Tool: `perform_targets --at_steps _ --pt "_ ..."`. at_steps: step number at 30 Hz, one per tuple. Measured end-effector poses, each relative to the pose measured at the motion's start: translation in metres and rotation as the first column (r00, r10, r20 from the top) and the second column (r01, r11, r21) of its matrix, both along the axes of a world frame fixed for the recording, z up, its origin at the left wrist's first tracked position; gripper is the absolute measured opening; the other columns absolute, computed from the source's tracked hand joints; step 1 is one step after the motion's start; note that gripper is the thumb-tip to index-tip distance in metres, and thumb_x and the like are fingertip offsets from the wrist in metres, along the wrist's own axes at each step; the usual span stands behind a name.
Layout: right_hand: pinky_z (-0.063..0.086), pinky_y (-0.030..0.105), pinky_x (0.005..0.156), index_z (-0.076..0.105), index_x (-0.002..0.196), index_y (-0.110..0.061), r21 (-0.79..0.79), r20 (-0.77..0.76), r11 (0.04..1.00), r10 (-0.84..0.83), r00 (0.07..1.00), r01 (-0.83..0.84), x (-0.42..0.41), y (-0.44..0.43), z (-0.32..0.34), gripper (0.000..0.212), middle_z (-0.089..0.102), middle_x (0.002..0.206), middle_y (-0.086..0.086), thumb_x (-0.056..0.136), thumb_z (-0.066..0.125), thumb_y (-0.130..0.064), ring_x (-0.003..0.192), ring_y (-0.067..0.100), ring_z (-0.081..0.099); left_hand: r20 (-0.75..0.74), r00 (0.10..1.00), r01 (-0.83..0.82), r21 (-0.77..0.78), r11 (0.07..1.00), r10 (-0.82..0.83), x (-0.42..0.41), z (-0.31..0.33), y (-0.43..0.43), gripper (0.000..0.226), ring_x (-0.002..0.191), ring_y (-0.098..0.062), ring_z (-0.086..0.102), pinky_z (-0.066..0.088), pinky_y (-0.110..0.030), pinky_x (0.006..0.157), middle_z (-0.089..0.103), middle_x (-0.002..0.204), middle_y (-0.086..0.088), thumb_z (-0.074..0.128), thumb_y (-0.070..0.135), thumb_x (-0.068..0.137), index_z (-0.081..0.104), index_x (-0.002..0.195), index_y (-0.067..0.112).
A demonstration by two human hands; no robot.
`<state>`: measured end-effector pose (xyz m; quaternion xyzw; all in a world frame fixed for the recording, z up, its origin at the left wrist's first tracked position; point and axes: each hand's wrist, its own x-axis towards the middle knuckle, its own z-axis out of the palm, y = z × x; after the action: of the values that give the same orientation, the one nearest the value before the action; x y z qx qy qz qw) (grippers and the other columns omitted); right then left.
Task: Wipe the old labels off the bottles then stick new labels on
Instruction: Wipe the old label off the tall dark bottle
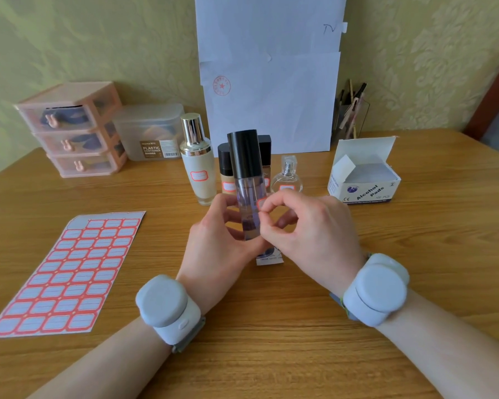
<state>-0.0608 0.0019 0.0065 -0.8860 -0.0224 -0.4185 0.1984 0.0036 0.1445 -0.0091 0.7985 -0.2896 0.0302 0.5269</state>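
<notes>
Right hand (308,226): thumb and forefinger are closed in a fine pinch on the small red-bordered label (262,203) at the right flank of the bottle, and the other fingers are curled loosely below. Whether an edge is lifted cannot be told, as the spot is small and partly covered by a fingertip.

Left hand (216,240): the fingers are wrapped round the lower body of the tall clear cylindrical bottle with a black cap (247,180). It is held upright over the wooden table (271,355), at centre, between the two hands.

Handling, as judged: the bottle is taken to be rigid glass or hard plastic, smooth and liable to slip, more so once wetted with alcohol. A purple-tinted liquid is seen inside, so moderate weight is expected, carried low. The hold is best kept round the lower body, away from the label zone. The cap is not to be trusted as a hold, since it may pull off. The label is thin paper, and tearing is likely if it is pulled fast.

Outward: a small white sachet (270,259) is seen flat on the table just beneath the hands. Behind are stood a cream bottle with a gold cap (198,168), a beige bottle with a black cap (225,171) and a round clear perfume bottle (287,180), each labelled. An open white box of alcohol pads (363,180) is set to the right. A sheet of blank red-bordered labels (67,272) is laid to the left.
</notes>
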Motion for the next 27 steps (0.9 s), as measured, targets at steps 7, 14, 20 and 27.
perform_targets --at_steps 7,14,20,27 --pt "0.053 0.031 0.051 0.070 0.080 -0.024 -0.019 0.014 0.999 -0.034 0.999 0.034 0.0013 0.0004 -0.0005 0.014 0.064 0.056 -0.008 0.082 0.061 -0.035 0.052 0.011 0.062 0.013 1.000 0.009 0.008 1.000 -0.009 -0.0017 0.0008 -0.0009 0.047 0.069 0.001 0.068 0.051 -0.011 0.058 0.069 0.087 0.015 0.080 0.043 0.066 0.046 0.096 0.049" --pt "0.056 0.034 0.057 0.066 0.082 -0.021 0.126 0.008 0.992 0.030 1.000 -0.030 0.0025 -0.0022 -0.0010 0.018 0.070 0.065 -0.009 0.082 0.055 -0.035 0.060 0.011 0.068 -0.091 0.993 0.079 -0.022 0.997 -0.081 0.0015 0.0017 0.0015 0.048 0.074 -0.003 0.073 0.060 -0.021 0.067 0.070 0.097 0.026 0.082 0.047 0.064 0.051 0.101 0.050" --pt "0.059 0.032 0.058 0.068 0.095 -0.021 0.308 0.018 0.945 0.113 0.993 -0.114 0.0013 0.0002 -0.0012 0.020 0.076 0.087 -0.012 0.085 0.064 -0.038 0.066 0.001 0.070 -0.144 0.986 0.080 -0.066 0.995 -0.089 0.0026 0.0008 0.0018 0.050 0.072 -0.008 0.074 0.063 -0.029 0.069 0.073 0.093 0.017 0.087 0.036 0.067 0.056 0.104 0.044" --pt "0.059 0.036 0.056 0.072 0.092 -0.021 0.234 -0.018 0.969 0.091 0.996 -0.085 0.0020 -0.0006 -0.0032 0.018 0.073 0.074 -0.006 0.090 0.062 -0.036 0.064 0.008 0.069 -0.174 0.980 0.084 -0.058 0.995 -0.093 0.0043 -0.0007 0.0012 0.051 0.076 -0.007 0.075 0.062 -0.028 0.071 0.075 0.096 0.013 0.086 0.041 0.066 0.055 0.106 0.044"
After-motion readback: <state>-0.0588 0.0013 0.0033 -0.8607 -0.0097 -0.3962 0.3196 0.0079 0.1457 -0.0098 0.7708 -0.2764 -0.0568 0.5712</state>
